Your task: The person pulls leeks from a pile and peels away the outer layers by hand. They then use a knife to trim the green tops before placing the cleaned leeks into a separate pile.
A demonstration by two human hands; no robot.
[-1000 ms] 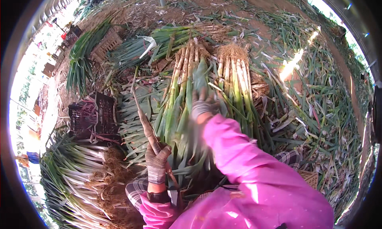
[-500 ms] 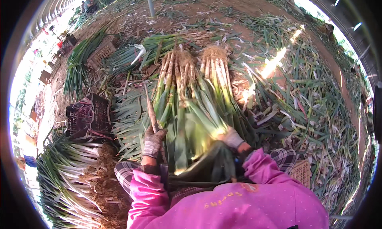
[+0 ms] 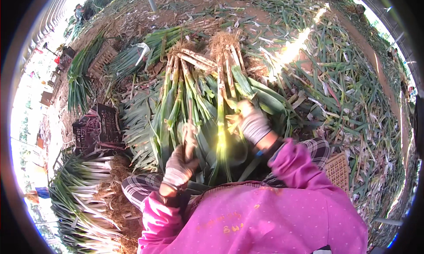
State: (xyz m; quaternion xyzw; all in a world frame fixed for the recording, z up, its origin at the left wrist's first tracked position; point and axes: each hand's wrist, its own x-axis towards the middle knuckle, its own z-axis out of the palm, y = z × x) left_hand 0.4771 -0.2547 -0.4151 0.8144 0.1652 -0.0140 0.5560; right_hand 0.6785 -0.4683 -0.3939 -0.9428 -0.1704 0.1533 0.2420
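My left hand [image 3: 180, 166], in a pale, dirty knit glove, is closed around a thin brown stick [image 3: 190, 138] that points away from me. My right hand [image 3: 254, 125], gloved too, is at the side of a long green onion [image 3: 221, 108], its fingers curled on yellowish leaf strips. That onion lies with its roots away from me and its leaves toward my lap. To the left, more green onions [image 3: 174, 84] fan out with muddy stalks and brown roots. Root tufts [image 3: 224, 42] cluster at the far end of the right-hand bunch.
Cleaned green onions with white stalks [image 3: 90, 188] are heaped at my left. Beyond them sits a dark crate [image 3: 98, 126]. Another bundle [image 3: 79, 77] leans by a tan crate [image 3: 104, 60]. Cut leaves [image 3: 340, 82] cover the ground at right, and a tan crate [image 3: 338, 170] stands beside my knee.
My right hand has moved farther away and let the leafy bunch drop, now working along a single onion. My left hand has shifted right and nearer with the stick. The onion stalks have spread apart.
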